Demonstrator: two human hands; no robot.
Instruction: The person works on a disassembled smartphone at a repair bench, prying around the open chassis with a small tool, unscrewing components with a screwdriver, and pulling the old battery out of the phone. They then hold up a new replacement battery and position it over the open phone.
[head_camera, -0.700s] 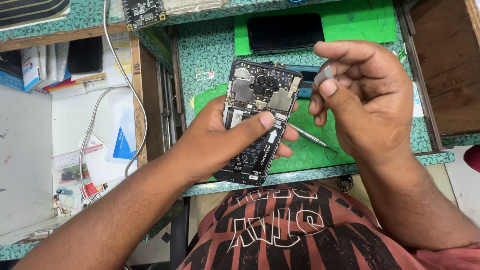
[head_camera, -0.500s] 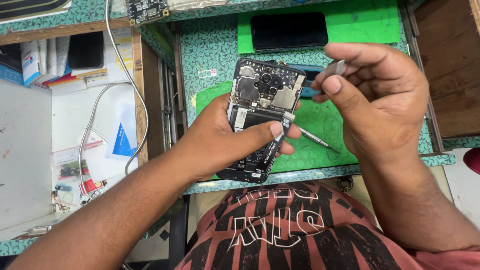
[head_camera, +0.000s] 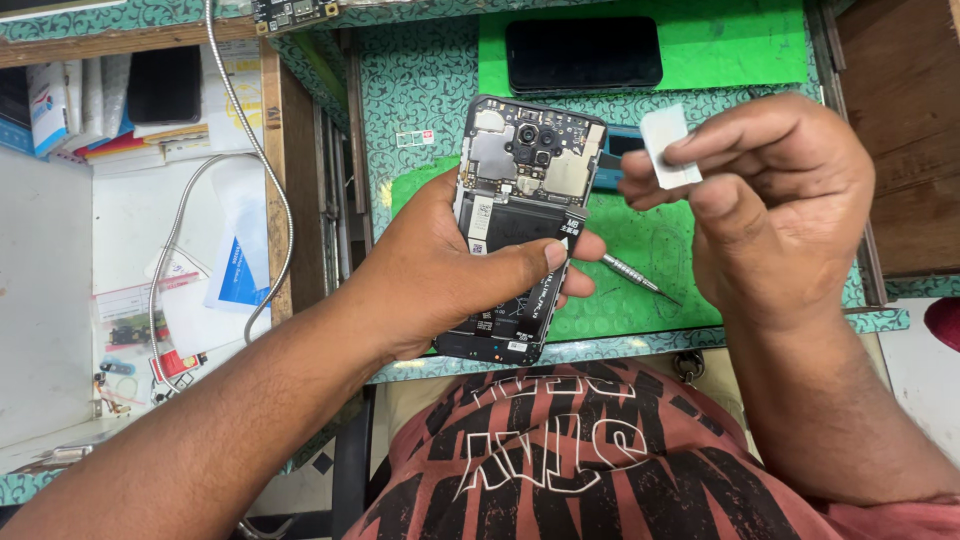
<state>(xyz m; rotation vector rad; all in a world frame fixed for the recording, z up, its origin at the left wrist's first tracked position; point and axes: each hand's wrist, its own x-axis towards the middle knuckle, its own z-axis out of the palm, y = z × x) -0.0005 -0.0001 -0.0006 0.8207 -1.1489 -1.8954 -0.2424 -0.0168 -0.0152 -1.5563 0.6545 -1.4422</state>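
Two fingers (head_camera: 700, 150) of the right hand (head_camera: 770, 210) pinch a small white strip (head_camera: 668, 145), thumb tucked below, grip closed on it. Left hand (head_camera: 440, 275) wraps the opened phone (head_camera: 520, 215) from its left edge, thumb pressed across the black battery area, fingertips curled round the right edge (firm hold, board and camera modules facing up). Strip sits just right of the phone's top corner, apart from it. Small gap between the hands; a thin screwdriver (head_camera: 635, 275) lies on the green mat (head_camera: 650, 250) in that gap. Phone's bottom end overhangs the desk (head_camera: 420, 110) front edge, above the red shirt (head_camera: 580, 460). A dark phone (head_camera: 583, 53) lies flat at the mat's far end, well apart. Wooden divider (head_camera: 280, 190) and a flexible metal hose (head_camera: 255, 150) off to the left.

Versus half a second ago: right hand has lifted slightly, strip now turned flat-on and clearly seen; phone held the same way.
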